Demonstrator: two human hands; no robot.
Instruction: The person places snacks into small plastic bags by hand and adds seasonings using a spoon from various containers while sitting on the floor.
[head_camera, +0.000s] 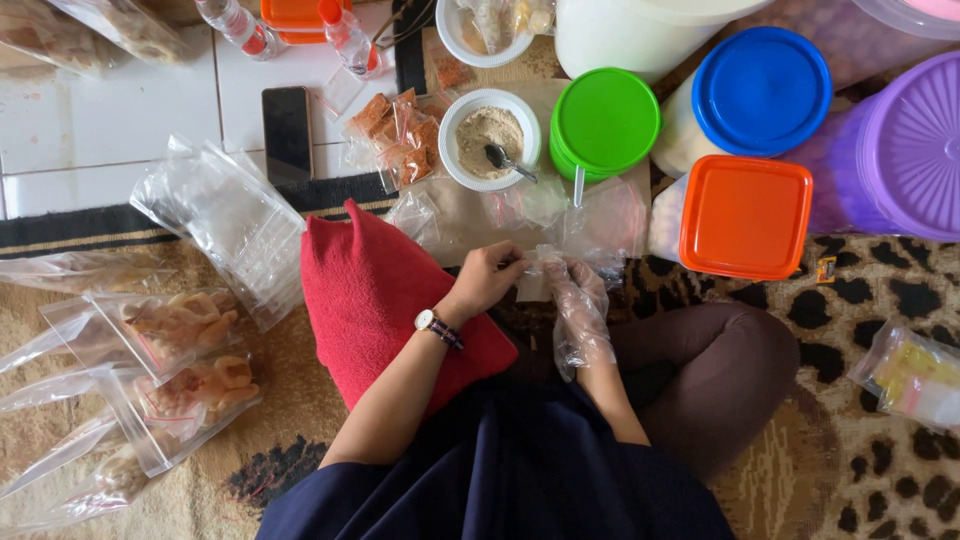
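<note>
The left hand (487, 277) is bare and wears a wristwatch (437, 327). Its fingers pinch the top of a small clear plastic bag (535, 275) near the middle of the frame. The right hand (578, 300) wears a thin plastic glove and closes on the other side of the same bag. Both hands hold it up over the lap, likely so the mouth stays open or can be pressed closed. I cannot tell what is inside; the bag is tiny and see-through.

Just above the hands sits a white bowl of brown powder (490, 138) with a spoon (503, 160) in it, close enough to reach. Small filled packets (400, 135) lie left of the bowl. A red cloth (385, 300) rests on the left knee. Bags of snacks (170, 370) lie at the lower left on the carpet. Tubs with a green lid (605, 120), a blue lid (762, 90) and an orange lid (745, 215) stand at the upper right. The purple tub (895, 150) is cut off by the frame edge.
</note>
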